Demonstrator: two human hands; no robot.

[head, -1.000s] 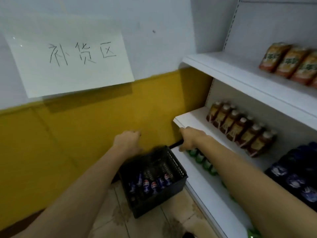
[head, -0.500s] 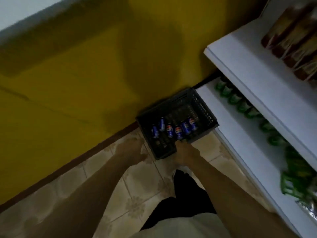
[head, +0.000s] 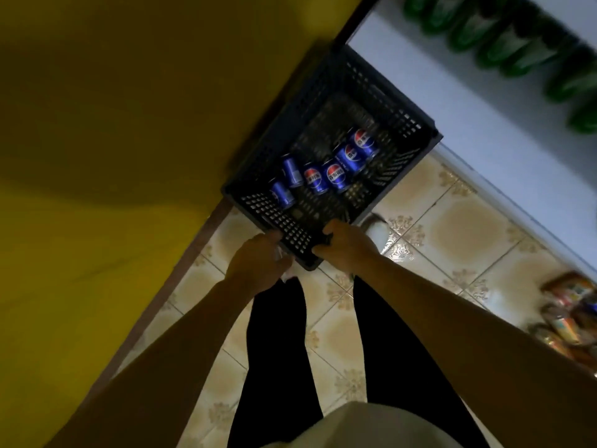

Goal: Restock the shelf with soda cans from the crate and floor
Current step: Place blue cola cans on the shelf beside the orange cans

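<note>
**Gripping the crate at its near corner**

Holding the black crate (head: 326,130) by its near edge, the left hand (head: 258,263) and right hand (head: 342,247) each have a clenched grip on the rim beside the corner. The crate sits on the tiled floor (head: 429,240) between the yellow wall (head: 113,124) and the white shelf (head: 458,92). Six blue soda cans (head: 326,176) lie inside. The step looks like positioning the crate; next, a hand must let go and pick a can.
</note>
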